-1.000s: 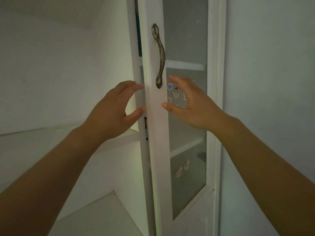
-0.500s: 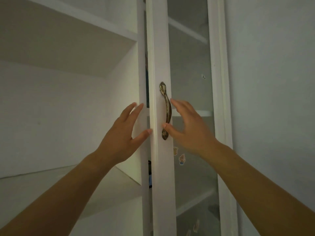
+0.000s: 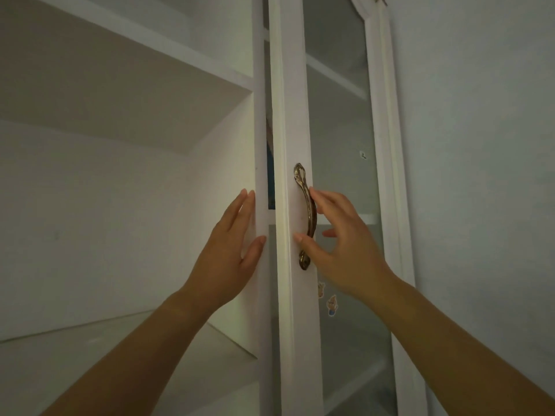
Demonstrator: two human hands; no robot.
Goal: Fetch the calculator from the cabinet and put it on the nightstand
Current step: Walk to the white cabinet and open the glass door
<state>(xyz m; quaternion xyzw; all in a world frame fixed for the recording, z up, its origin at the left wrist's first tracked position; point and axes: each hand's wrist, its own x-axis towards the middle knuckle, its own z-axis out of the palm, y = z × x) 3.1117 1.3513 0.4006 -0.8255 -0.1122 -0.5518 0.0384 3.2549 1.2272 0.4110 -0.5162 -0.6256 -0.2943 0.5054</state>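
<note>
Head view: right hand (image 3: pixel 345 247) fingers spread at the door handle (image 3: pixel 307 216), left hand (image 3: pixel 228 250) fingers flat, apart on cabinet frame (image 3: pixel 259 115)

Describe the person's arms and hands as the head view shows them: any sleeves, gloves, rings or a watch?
Both forearms are bare up to the frame edge, with no sleeve in view. The left hand and right hand wear no gloves. No rings, watch or bracelet show on the fingers or wrists. The nails look short and unpainted, though the dim light makes that hard to confirm.

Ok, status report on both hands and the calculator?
Right hand open, closing on curved brass door handle. Left hand open, flat on white cabinet post. Calculator unseen; door ajar.
</note>
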